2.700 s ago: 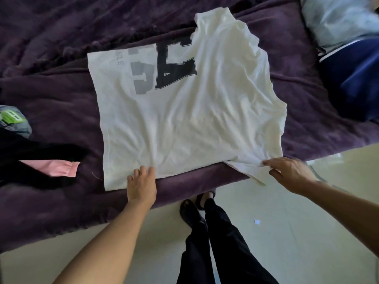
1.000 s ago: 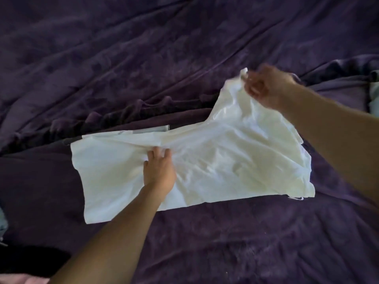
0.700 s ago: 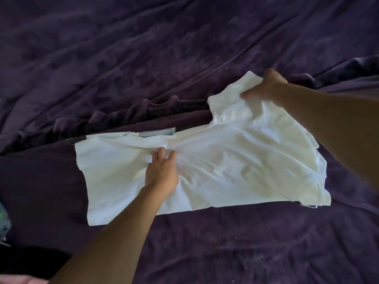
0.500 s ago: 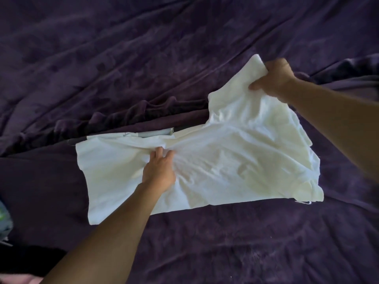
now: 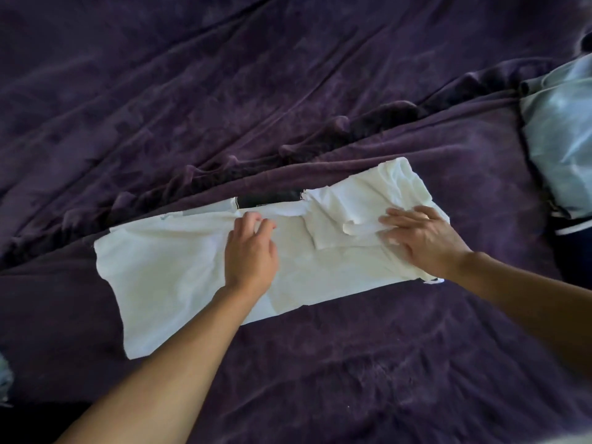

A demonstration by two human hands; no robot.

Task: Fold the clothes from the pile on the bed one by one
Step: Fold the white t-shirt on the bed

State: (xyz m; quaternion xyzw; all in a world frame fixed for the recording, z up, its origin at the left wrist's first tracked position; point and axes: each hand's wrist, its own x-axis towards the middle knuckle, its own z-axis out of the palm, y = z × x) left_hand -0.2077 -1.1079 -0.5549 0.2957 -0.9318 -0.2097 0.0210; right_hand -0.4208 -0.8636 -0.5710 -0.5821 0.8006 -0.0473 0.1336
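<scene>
- Judged step: second lengthwise fold. The white T-shirt lies as a long, creased band on the purple bed blanket, with a dark print showing at its far edge.
- The left hand rests mid-band with its fingers bent. I cannot tell whether its grip pinches the cloth.
- The right hand presses the tucked sleeve, grip apart and fingers spread.
- Next, probably: smooth the band, then fold it crosswise with the ends aligned.

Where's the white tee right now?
Head view, centre: the white tee lies as a long folded strip on the purple blanket, left hand on its middle, right hand flat on its right end.
</scene>
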